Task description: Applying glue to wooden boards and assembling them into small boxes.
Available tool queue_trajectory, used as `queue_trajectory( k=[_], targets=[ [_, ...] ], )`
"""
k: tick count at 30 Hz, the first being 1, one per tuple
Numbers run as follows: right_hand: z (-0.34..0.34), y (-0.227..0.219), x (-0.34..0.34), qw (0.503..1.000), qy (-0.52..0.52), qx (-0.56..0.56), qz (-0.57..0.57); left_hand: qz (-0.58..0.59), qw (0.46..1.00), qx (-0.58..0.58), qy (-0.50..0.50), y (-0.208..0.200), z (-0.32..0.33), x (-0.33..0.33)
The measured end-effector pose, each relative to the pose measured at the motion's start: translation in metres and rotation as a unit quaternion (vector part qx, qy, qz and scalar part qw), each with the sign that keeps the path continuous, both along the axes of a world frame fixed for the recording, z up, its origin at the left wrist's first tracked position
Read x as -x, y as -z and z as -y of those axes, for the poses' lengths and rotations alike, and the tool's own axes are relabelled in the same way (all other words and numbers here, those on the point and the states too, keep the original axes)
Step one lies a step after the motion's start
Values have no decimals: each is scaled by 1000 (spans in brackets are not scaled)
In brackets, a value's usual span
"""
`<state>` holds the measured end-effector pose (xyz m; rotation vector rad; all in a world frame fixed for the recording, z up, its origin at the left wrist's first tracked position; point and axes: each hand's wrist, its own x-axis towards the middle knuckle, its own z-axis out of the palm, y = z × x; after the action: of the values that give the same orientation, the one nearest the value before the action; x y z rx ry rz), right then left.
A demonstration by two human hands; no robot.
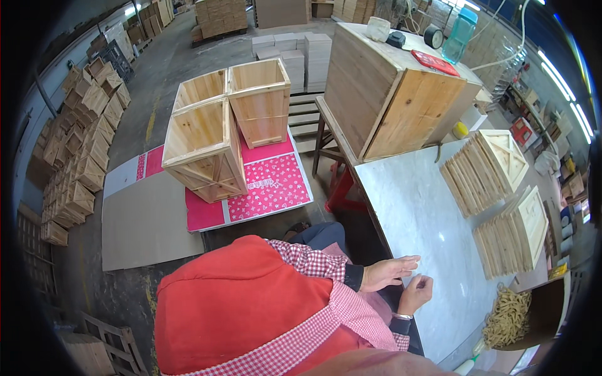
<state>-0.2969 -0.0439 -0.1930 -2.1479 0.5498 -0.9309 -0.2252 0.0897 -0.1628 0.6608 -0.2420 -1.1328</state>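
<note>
My left hand (389, 274) is held over the near edge of the grey-topped worktable (417, 213), its fingers stretched out and nothing plainly in them. Close beside it, my right hand (416, 294) has its fingers curled together. Whatever those fingers hold, if anything, is too small or hidden to make out. Across the table lie two stacks of thin wooden panels, a farther stack (476, 178) and a nearer stack (506, 241). Each stack has a framed panel with a brace facing outward. Neither hand touches the stacks.
A carton (544, 313) of tan curled strips (506, 316) sits at the table's right end, near a white bottle (465, 366). A large wooden box (360, 88) stands at the left end, carrying a blue bottle (460, 34). Open wooden crates (204, 147) rest on pink printed sheets (276, 178).
</note>
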Motion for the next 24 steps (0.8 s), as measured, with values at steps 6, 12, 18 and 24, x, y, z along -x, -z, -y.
queue_trajectory(
  k=[6, 12, 18, 24],
  targets=[
    [-10, 3, -6, 999, -24, -43, -8, -15, 998, -16, -53, 9, -2, -9],
    [-19, 16, -12, 991, -91, -45, -86, -27, 990, -62, -122, 12, -14, -17],
    [-30, 17, -27, 975, -149, -57, -156, -10, 982, -86, -170, 16, -24, -15],
    [-40, 0, -44, 976, -211, 28, -44, 99, 953, -110, -265, 18, -13, -29]
  ],
)
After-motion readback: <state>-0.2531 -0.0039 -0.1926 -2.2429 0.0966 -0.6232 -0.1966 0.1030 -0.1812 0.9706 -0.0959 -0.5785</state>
